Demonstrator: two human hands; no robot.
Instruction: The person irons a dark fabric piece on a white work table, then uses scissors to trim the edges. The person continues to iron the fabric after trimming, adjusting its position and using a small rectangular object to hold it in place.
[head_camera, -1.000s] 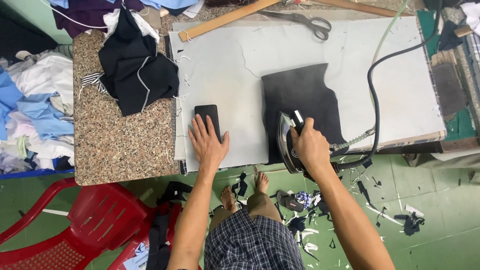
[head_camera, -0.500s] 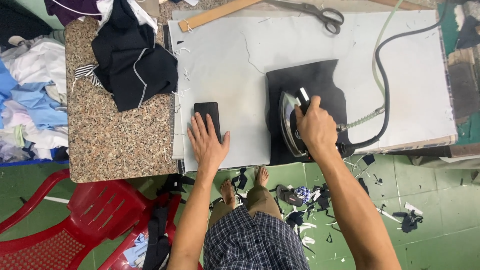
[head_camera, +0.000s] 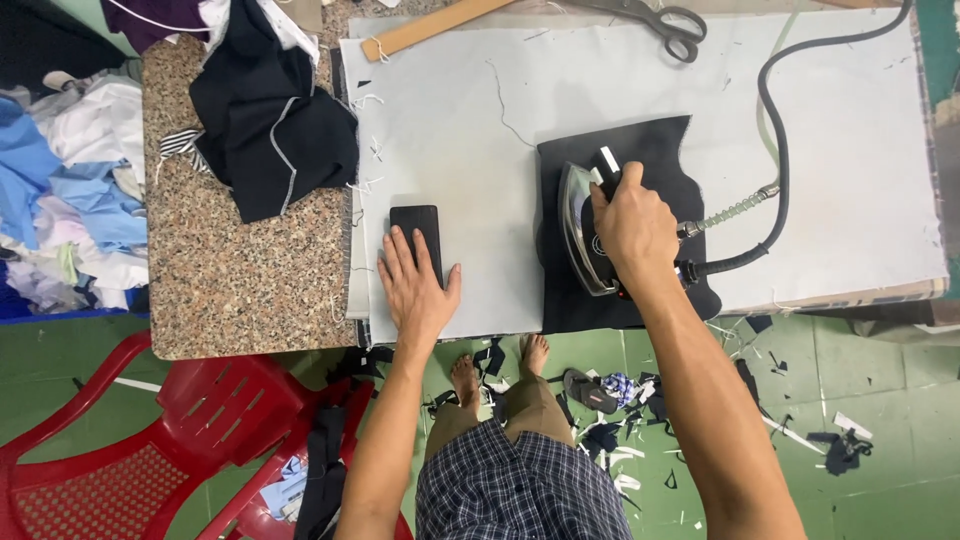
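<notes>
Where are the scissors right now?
In the head view, the scissors lie at the far edge of the grey pressing board, beyond the iron, just right of the wooden ruler.

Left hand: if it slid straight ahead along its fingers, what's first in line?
Probably the small black rectangular piece: the left hand lies flat on the grey pressing pad, fingertips apparently already touching its near end.

Green tiled floor (head_camera: 880, 350) is lying littered with fabric scraps. A red plastic chair (head_camera: 150, 440) is standing beside a speckled, possibly granite counter (head_camera: 230, 290)
</notes>
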